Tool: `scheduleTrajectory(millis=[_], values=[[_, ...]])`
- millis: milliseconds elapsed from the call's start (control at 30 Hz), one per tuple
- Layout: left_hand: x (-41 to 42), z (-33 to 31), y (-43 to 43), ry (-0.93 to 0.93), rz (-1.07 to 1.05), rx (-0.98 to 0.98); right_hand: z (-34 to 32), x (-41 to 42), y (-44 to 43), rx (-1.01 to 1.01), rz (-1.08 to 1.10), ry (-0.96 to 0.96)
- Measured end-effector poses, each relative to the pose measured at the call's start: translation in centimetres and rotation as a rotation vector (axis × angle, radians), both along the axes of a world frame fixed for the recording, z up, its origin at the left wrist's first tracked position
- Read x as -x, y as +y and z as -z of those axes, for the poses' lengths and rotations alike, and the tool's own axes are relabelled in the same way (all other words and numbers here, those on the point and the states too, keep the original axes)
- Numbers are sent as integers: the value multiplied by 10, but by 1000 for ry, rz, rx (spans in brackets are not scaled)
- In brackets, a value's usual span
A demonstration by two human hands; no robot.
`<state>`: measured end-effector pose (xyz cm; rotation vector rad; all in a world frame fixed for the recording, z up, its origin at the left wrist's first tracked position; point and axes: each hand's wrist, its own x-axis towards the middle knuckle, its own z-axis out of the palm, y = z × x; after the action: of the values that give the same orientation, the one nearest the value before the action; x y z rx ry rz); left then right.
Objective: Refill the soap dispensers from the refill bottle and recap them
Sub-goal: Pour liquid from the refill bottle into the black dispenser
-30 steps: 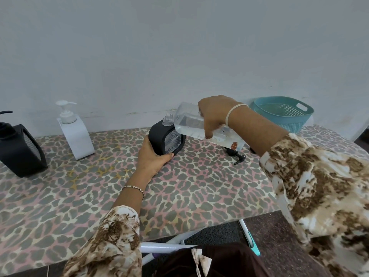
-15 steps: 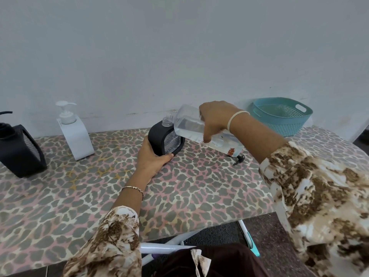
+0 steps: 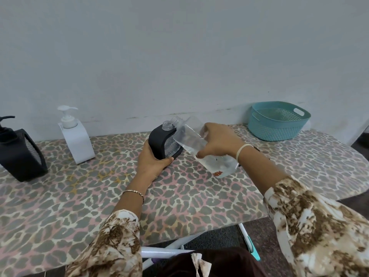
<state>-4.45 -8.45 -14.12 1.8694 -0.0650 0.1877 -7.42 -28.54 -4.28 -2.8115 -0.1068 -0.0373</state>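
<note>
A black soap dispenser [image 3: 158, 140] with an uncapped clear neck stands mid-table, and my left hand [image 3: 152, 161] grips its base. My right hand [image 3: 216, 142] holds the clear refill bottle [image 3: 191, 139], which is tilted with its open mouth up and to the left, just right of the dispenser's neck and apart from it. Clear liquid sits in the bottle's lower end near the table. A white pump dispenser [image 3: 74, 136] stands capped at the back left. Another black pump dispenser [image 3: 19, 150] stands at the far left edge.
A teal plastic basket [image 3: 279, 121] sits at the back right against the wall. The leopard-print table [image 3: 199, 196] ends in a rounded right edge, with white legs and dark floor below its front edge.
The refill bottle has swung from a pouring tilt, mouth down over the dispenser's neck, to mouth up beside it, and has come lower. My left hand stays on the dispenser.
</note>
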Motion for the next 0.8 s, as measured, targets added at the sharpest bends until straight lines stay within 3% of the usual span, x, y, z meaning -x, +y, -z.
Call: scheduleTrajectory(millis=[233,367,567,800], values=[[-3,5,0,-2,-19,7,26,3,-10,-465,158,-207],[-4,6,1,-8,-21,9,42,-2,-8,-631,221,-342],[-6,8,1,-26,-23,8,62,-8,4,-784,268,-481],[-6,6,-1,-41,-42,28,74,-12,3,-844,312,-510]])
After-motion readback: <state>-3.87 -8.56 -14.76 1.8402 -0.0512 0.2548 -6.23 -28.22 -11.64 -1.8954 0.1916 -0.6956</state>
